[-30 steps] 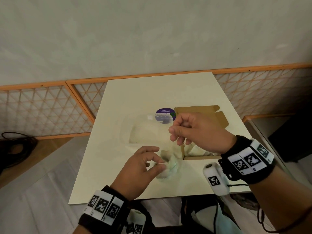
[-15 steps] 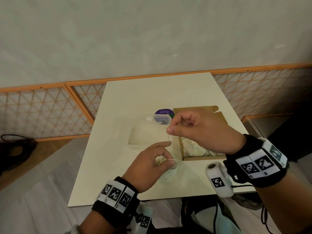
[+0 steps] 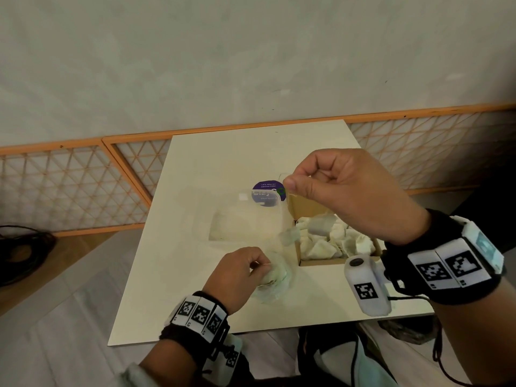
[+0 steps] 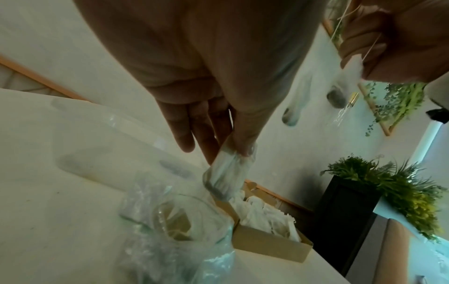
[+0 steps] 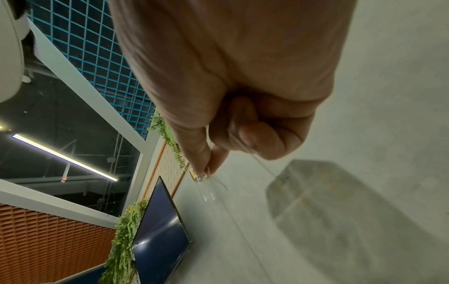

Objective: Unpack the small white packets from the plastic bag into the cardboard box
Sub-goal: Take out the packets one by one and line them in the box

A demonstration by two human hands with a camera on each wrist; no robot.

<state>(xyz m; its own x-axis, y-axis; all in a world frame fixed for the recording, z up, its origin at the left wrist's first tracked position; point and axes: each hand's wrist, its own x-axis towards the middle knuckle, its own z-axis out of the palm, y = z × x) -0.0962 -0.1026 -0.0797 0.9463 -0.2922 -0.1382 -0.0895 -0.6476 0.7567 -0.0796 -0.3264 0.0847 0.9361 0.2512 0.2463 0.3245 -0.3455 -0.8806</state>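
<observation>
We hold our right hand (image 3: 343,191) raised, thumb and forefinger pinched together, the other fingers (image 5: 257,138) curled into the palm. Our left hand (image 3: 240,275) sits lower and nearer our body, its thumb and fingertips pinched as well, the rest loosely curled. Both forearms reach forward, each wrist wrapped in a dark band with black-and-white markers.

The right hand (image 3: 346,191) is hiding the box's (image 3: 339,261) far wall, toward twelve o'clock. The left hand (image 3: 240,275) is covering part of the bag (image 3: 275,286). A packet (image 5: 340,201) is showing blurred in the right wrist view. The sticker's (image 3: 268,192) print is reading too small.
</observation>
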